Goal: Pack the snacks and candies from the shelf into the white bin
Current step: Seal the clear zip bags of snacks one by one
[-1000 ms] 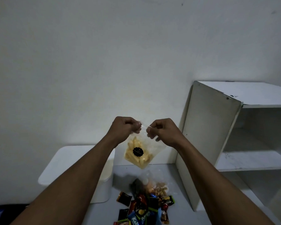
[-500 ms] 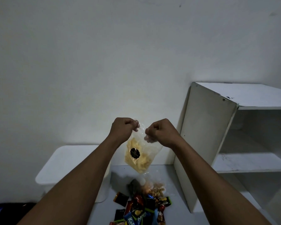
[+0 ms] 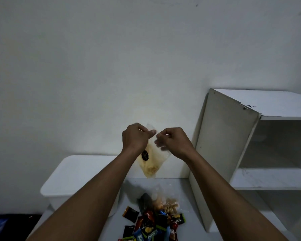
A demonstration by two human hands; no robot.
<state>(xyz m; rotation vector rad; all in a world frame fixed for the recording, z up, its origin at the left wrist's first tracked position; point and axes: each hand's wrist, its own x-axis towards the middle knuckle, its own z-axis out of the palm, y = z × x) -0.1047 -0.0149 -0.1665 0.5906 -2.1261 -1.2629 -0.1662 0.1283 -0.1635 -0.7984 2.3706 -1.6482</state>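
Clear, thin plastic bag (image 3: 151, 164), crinkled and faintly glossy, pinched at its top between left hand (image 3: 135, 139) and right hand (image 3: 172, 141); pale yellow, rough-looking pieces inside and a dark matt round label on the front. Below the grip, glossy printed foil and plastic wrappers (image 3: 151, 225) in a heap. Down-left of the grip, smooth matt white plastic bin (image 3: 73, 180). Right of the grip, painted white board shelf (image 3: 233, 136), matt, scuffed and chipped at the top edge.
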